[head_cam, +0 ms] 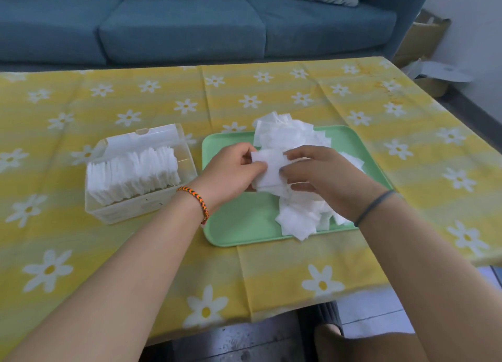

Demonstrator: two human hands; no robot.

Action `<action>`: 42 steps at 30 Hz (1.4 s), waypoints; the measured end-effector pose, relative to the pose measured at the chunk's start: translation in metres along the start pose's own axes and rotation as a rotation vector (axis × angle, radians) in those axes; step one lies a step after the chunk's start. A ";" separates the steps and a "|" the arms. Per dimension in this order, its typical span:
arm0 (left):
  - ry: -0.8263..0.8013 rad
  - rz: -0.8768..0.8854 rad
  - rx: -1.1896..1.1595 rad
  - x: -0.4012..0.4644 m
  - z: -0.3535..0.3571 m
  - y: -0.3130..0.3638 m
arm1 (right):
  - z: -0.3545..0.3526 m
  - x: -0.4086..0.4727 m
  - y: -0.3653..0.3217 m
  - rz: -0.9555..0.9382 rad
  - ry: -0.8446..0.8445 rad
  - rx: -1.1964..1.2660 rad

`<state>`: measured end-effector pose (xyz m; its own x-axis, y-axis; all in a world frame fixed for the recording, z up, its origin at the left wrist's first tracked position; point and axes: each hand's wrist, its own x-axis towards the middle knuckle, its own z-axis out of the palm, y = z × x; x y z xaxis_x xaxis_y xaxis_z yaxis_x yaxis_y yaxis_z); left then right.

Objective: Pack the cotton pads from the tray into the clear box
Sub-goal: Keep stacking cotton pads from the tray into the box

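A green tray (244,226) lies in the middle of the table and carries a loose heap of white square cotton pads (288,136). Over the tray, my left hand (231,171) and my right hand (320,174) together grip a small stack of cotton pads (267,169) from its two sides. Left of the tray stands the clear box (127,207), lid (144,141) hinged back, with a row of pads (135,174) standing on edge inside. More pads (298,220) spill toward the tray's front edge under my right wrist.
A yellow tablecloth with white daisies (108,253) covers the table. A blue sofa (176,27) runs along the far side. Cardboard boxes (423,44) sit on the floor at the right. A foot in a dark slipper (328,321) shows below the table's front edge.
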<state>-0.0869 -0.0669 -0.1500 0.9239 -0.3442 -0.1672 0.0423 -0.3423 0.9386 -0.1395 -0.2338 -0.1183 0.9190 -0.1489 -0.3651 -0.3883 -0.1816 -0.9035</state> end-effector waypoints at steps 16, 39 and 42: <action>0.156 -0.003 -0.110 0.000 -0.012 0.004 | 0.004 0.002 0.002 0.066 -0.114 0.059; 0.121 -0.148 -0.309 0.006 -0.013 0.012 | 0.017 0.007 -0.010 0.047 -0.038 0.148; 0.113 -0.102 -0.265 0.007 -0.014 0.010 | 0.016 0.007 -0.010 0.054 -0.034 0.141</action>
<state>-0.0748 -0.0603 -0.1379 0.9456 -0.2154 -0.2439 0.2209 -0.1253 0.9672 -0.1277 -0.2174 -0.1155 0.8996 -0.1212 -0.4195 -0.4263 -0.0354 -0.9039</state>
